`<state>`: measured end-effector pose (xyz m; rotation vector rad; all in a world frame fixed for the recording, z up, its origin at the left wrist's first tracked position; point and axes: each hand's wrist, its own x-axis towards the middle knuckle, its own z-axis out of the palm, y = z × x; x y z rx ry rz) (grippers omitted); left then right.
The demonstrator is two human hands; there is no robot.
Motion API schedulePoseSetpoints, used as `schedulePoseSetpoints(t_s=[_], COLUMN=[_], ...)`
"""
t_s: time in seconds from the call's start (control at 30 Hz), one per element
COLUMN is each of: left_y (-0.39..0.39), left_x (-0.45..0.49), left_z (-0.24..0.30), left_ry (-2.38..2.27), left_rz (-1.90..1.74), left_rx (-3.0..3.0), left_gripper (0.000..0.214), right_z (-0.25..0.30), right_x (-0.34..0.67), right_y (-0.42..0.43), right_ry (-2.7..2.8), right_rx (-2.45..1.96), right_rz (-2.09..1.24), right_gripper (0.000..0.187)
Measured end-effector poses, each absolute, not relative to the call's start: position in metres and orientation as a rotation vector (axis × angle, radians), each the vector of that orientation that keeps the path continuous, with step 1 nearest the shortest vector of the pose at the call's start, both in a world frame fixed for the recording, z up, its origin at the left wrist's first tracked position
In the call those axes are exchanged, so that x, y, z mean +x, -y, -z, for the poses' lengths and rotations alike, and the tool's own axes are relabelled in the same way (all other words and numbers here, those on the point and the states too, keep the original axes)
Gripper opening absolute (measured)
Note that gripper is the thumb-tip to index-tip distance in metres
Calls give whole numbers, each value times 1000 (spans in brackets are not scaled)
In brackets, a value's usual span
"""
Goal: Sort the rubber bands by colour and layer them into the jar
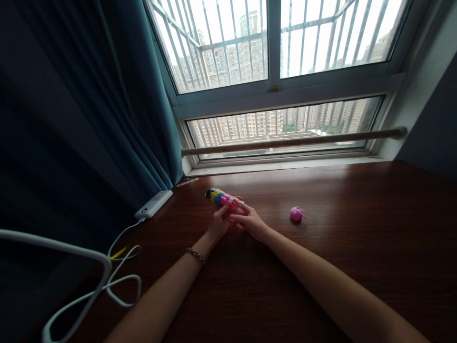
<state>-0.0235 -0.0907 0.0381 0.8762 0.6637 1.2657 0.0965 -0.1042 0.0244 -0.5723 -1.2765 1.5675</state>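
Both my hands meet over a clear tube point(223, 198) packed with colourful pieces (yellow, blue, pink, red), which lies tilted on the dark wooden table point(321, 267). My left hand point(218, 224) wraps its fingers around the tube's near end. My right hand point(250, 222) pinches the same end from the right. A small pink round cap or ball point(296, 214) with a thin loop lies on the table to the right of my hands. A beaded bracelet point(195, 255) sits on my left wrist.
A white power bank point(154, 204) lies at the table's left edge with white cables point(121, 281) trailing off it. A teal curtain point(107, 95) hangs at the left. A barred window point(274, 71) and a rail point(293, 141) run along the far side.
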Motion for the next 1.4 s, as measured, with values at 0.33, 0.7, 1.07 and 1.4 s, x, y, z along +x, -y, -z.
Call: schedulePoseSetpoints(t_s=[0.33, 0.7, 1.07, 1.4], left_y=[89, 68, 71, 73], left_x=[-27, -31, -27, -27], left_z=[-31, -19, -21, -19], left_ry=[-664, -724, -839, -830], left_rz=[-1357, -1715, -1843, -1955], left_rx=[924, 736, 869, 1043], left_gripper=[27, 16, 27, 36], right_z=[-20, -19, -17, -16], right_x=[88, 94, 92, 94], right_y=[102, 95, 97, 98], right_ry=[1511, 1714, 1532, 1517], right_rx=[-642, -853, -996, -1173], right_rz=[-1516, -958, -744, -669], right_gripper=[42, 27, 26, 20])
